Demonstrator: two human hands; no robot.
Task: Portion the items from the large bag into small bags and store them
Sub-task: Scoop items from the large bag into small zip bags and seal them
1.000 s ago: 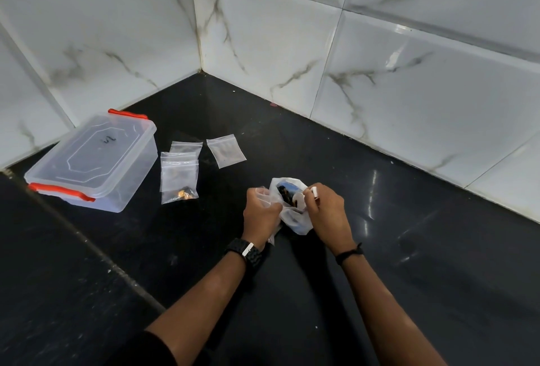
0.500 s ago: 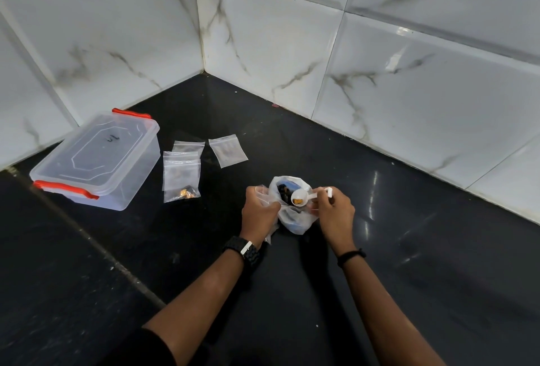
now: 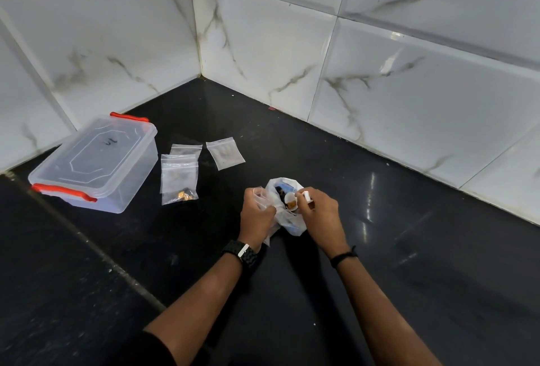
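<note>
Head view. The big bag, a thin white plastic sack, sat crumpled on the black desk between the two hands. The left hand had its fingers curled around a small bag at the sack's left edge, pinching the clear film. The right hand pinched the white handle of a scoop, whose bowl, loaded with brown pieces, hung over the sack's open mouth.

Left of the hands lay a filled bag with a few amber pieces in its bottom corner, overlapping another clear bag behind it; a third bag lay just beside them. A lidded box with red clips stood further left, closed.

Handling, as judged: the sack and zip bags looked light, limp and slippery, offering no stiffness of their own, so the small bag probably needed holding at its mouth, near the zip strip, to stay open under the scoop. The pieces appeared small, hard and loose, liable to roll off a tilted scoop. The rigid scoop handle offered the surest hold.
</note>
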